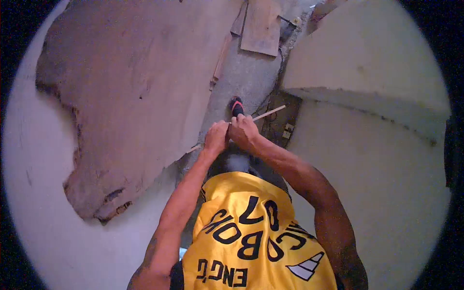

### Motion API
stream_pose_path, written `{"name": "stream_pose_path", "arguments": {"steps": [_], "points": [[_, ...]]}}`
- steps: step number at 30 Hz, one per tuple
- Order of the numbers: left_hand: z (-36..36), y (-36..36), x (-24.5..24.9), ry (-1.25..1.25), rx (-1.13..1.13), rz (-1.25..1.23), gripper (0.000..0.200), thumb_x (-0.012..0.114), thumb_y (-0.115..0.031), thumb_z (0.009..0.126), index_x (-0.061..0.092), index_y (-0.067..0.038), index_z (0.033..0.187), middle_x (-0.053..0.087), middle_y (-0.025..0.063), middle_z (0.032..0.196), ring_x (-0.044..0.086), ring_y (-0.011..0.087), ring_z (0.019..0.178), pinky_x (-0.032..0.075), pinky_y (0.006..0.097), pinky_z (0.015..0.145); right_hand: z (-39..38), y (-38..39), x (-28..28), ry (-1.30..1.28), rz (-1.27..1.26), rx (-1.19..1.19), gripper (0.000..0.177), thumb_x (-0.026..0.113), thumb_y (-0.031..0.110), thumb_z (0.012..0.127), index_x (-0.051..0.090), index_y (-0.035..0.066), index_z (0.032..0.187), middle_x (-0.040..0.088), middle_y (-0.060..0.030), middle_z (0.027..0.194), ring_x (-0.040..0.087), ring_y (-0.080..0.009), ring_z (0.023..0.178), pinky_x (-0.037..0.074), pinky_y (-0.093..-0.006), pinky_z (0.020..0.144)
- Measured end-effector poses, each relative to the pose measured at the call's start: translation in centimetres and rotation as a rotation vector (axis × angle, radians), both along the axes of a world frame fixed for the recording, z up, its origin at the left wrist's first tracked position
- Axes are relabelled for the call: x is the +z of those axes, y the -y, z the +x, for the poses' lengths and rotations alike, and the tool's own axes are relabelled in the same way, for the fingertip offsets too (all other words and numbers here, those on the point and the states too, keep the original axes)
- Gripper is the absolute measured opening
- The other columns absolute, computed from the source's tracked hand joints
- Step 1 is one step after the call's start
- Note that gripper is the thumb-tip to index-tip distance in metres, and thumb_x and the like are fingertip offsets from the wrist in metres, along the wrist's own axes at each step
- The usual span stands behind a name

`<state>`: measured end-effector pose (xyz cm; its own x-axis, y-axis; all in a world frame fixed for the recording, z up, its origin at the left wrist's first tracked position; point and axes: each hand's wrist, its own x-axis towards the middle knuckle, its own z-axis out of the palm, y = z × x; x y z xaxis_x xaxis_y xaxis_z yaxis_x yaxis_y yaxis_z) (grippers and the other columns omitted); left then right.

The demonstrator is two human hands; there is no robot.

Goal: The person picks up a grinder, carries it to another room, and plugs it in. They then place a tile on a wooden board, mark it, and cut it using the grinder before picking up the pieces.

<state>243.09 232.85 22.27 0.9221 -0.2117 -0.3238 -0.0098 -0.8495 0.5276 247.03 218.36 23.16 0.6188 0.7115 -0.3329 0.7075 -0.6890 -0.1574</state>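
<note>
A thin, pale wooden stick (269,113) runs crosswise in front of my body, tilted up toward the right. My left hand (216,138) is closed around it near its left part. Right beside it, my right hand (243,130) grips the stick too, and the two hands nearly touch. One end sticks out past my right hand; a short pale end shows left of my left hand, by the wooden slab's edge. My fingers cover the middle of the stick. Below the hands is a foot in a dark sandal with a red strap (237,105).
A large brown wooden slab (140,92) with a rough, wavy edge fills the left side. Ahead on the grey floor (232,72) lies a wooden board (261,29). Dark cables and a white socket (287,130) are at the right, beside a big pale slab (367,63).
</note>
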Motion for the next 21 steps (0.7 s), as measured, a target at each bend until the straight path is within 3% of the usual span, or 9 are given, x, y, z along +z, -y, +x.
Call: {"name": "stream_pose_path", "arguments": {"steps": [4,5,8,10,15,19,21], "points": [[3.0,-2.7,-1.9,-0.083,0.057,0.036,0.014,0.058,-0.011,0.084,0.067,-0.010,0.095,0.061,0.0152,0.094,0.058,0.0383,0.094,0.047,0.0503,0.081,4.0,-2.1,-1.3,-0.059,0.045,-0.027,0.020,0.060,0.025,0.084,0.071,0.009,0.086,0.062,-0.0079,0.097,0.056,-0.0246,0.092,0.041,-0.0378,0.064],[3.9,-3.4,-2.8,-0.093,0.058,0.037,0.015,0.058,-0.012,0.084,0.067,-0.011,0.096,0.061,0.0151,0.095,0.058,0.0379,0.093,0.047,0.0500,0.081,5.4,-2.1,-1.5,-0.126,0.045,-0.029,0.023,0.059,0.023,0.085,0.069,0.006,0.095,0.061,-0.0106,0.102,0.055,-0.0270,0.101,0.046,-0.0410,0.071],[6.4,-4.9,-5.3,-0.046,0.116,0.029,0.016,0.060,-0.013,0.084,0.068,-0.010,0.097,0.061,0.0151,0.092,0.059,0.0374,0.091,0.048,0.0497,0.078,7.9,-1.3,-1.7,-0.099,0.130,-0.241,0.024,0.058,0.020,0.085,0.064,0.004,0.102,0.060,-0.0144,0.104,0.057,-0.0327,0.105,0.051,-0.0447,0.076],[9.9,-6.3,-7.5,-0.060,0.183,0.043,0.016,0.059,-0.014,0.085,0.068,-0.010,0.098,0.061,0.0143,0.093,0.059,0.0366,0.091,0.049,0.0493,0.079,13.0,-0.2,-2.0,-0.251,0.093,-0.360,0.025,0.057,0.019,0.085,0.061,0.003,0.103,0.058,-0.0172,0.106,0.057,-0.0370,0.105,0.052,-0.0471,0.078],[9.9,-8.5,-11.8,-0.256,0.328,0.164,0.020,0.058,-0.015,0.087,0.067,-0.013,0.104,0.062,0.0120,0.099,0.060,0.0353,0.094,0.049,0.0472,0.083,17.0,4.6,-2.3,-0.441,0.051,-0.621,0.029,0.057,0.019,0.085,0.059,0.000,0.107,0.056,-0.0215,0.107,0.058,-0.0405,0.101,0.050,-0.0499,0.084],[10.0,-9.2,-12.6,-0.445,0.518,0.240,0.022,0.058,-0.016,0.087,0.066,-0.013,0.108,0.064,0.0124,0.103,0.060,0.0352,0.099,0.049,0.0466,0.086,20.9,8.3,-4.0,-0.466,0.073,-0.662,0.025,0.054,0.016,0.087,0.061,0.000,0.104,0.059,-0.0212,0.107,0.058,-0.0406,0.098,0.050,-0.0485,0.084],[10.1,-9.2,-13.6,-0.494,0.622,0.237,0.023,0.058,-0.016,0.087,0.066,-0.013,0.108,0.065,0.0126,0.104,0.061,0.0352,0.101,0.049,0.0468,0.087,22.9,10.7,-7.9,-0.483,0.063,-0.606,0.023,0.055,0.015,0.086,0.063,0.001,0.102,0.061,-0.0193,0.105,0.058,-0.0397,0.097,0.050,-0.0474,0.084]]}}
